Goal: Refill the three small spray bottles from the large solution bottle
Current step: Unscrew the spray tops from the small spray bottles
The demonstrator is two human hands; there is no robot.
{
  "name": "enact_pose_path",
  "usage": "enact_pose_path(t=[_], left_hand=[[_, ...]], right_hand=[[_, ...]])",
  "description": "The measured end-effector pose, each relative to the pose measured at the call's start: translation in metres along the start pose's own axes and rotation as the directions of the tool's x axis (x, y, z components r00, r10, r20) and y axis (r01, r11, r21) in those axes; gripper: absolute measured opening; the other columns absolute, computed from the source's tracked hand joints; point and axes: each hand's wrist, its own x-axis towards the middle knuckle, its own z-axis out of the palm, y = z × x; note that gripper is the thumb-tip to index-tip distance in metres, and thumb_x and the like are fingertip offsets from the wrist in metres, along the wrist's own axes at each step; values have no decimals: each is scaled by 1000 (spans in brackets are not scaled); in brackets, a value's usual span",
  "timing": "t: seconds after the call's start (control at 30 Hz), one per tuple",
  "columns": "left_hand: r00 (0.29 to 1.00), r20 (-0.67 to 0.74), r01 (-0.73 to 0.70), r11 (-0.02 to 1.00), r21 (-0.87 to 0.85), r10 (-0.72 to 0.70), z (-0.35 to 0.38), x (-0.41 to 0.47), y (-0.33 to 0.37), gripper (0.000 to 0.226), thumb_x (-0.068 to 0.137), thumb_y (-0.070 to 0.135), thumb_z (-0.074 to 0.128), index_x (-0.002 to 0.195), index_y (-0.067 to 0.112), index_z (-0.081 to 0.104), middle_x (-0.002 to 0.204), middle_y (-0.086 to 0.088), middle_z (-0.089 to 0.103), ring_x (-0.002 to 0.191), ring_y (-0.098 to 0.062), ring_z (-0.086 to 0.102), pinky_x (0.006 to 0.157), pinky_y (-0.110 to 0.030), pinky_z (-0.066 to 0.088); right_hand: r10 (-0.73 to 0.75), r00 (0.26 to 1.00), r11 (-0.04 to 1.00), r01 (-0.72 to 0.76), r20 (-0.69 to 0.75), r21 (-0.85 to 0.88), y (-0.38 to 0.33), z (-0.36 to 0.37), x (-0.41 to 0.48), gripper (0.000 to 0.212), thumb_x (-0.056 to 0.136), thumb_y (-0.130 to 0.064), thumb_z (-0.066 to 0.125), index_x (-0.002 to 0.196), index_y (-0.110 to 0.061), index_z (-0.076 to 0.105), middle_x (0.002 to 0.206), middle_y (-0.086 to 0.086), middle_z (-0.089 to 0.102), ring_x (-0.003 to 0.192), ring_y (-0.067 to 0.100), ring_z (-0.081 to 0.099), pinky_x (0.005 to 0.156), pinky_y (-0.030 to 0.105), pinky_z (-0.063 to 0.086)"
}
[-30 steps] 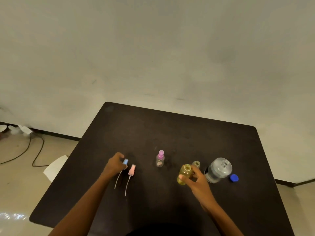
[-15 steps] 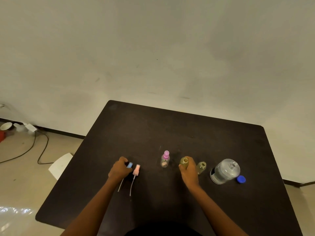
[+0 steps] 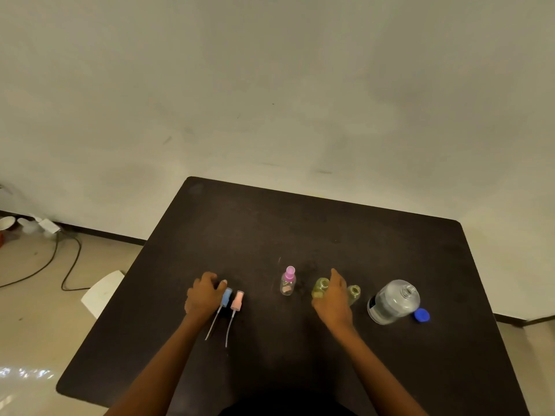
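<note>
On the dark table (image 3: 315,229), my left hand (image 3: 204,297) pinches the blue spray head (image 3: 226,295), whose dip tube lies toward me. A peach spray head (image 3: 237,300) lies just right of it. A small clear bottle with a pink cap (image 3: 288,282) stands in the middle. My right hand (image 3: 333,298) sits between two open yellowish small bottles, touching the left bottle (image 3: 318,289) with fingers stretched forward; the right bottle (image 3: 354,293) is partly hidden. The large clear solution bottle (image 3: 393,301) stands uncapped at the right, with its blue cap (image 3: 421,315) beside it.
A white wall rises behind the table. To the left on the floor are a black cable (image 3: 64,265), a white flat piece (image 3: 102,291) by the table's edge, and small bowls (image 3: 7,223) by the wall.
My right hand carried the left yellowish bottle leftward, set it down beside the other, and its fingers have straightened. My left hand stays on the blue spray head.
</note>
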Motion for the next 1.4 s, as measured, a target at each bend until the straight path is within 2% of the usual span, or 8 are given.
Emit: enact_pose_path(t=[0.13,0.3,0.5,0.67,0.87,1.03,1.23,1.4], left_hand=[[942,-182,-299,951,-83,281,2,-17,30,41,89,17,60,128,16,49,124,-7,54,117,-25,48,90,-32,40],[826,106,-522,822,-226,554,27,-37,77,53,85,16,65,134,20,45,129,8,49,121,-10,45,103,-29,39],[852,161,-444,850,-283,498,40,-44,103,25,91,38,54,106,21,63,102,3,68,98,-10,63,91,-37,51],[827,82,-456,749,-481,556,14,-71,130,23,88,30,61,96,9,67,88,-3,69,84,-17,65,74,-19,52],[815,94,-346,611,-712,571,-16,-121,175,28,89,23,59,114,11,60,109,-8,67,104,-22,64,87,-30,55],[681,63,-269,330,-905,730,-37,-150,202,36,96,24,44,132,26,43,125,-7,62,107,-25,64,90,-37,53],[617,64,-278,294,-914,784,-37,-169,209,33,92,20,44,124,28,50,111,-8,68,104,-23,65,86,-33,53],[650,-6,-366,306,-879,760,-35,-175,213,31,89,23,52,118,31,52,98,0,72,101,-17,67,86,-28,54]], right_hand=[[-118,992,988,114,-33,-106,-11,-13,-13,70,82,-1,57,143,-11,24,154,5,9,137,24,27,100,33,37],[-289,947,957,285,-143,-45,-16,-19,-19,51,78,2,60,127,-9,49,139,8,36,126,21,40,98,24,34],[-324,938,931,340,-126,133,-5,-21,-24,34,73,6,60,102,-11,62,106,1,54,102,20,56,86,26,46],[-327,943,921,331,-54,203,-7,-39,-31,45,78,-18,66,121,-15,54,119,-1,52,109,15,51,94,37,45],[-380,911,861,286,158,420,-33,-83,-51,23,83,-21,65,102,-21,53,82,2,61,65,11,59,59,23,48],[-424,885,748,222,194,626,-46,-120,-71,18,83,-11,63,96,-1,56,59,9,50,42,13,41,44,23,39],[-544,744,570,-11,388,822,-45,-142,-86,34,73,-29,67,94,-6,55,57,7,46,39,11,33,41,25,35],[-476,847,680,186,235,709,-45,-139,-93,17,85,-21,62,96,-11,54,59,5,51,41,10,39,41,22,38]])
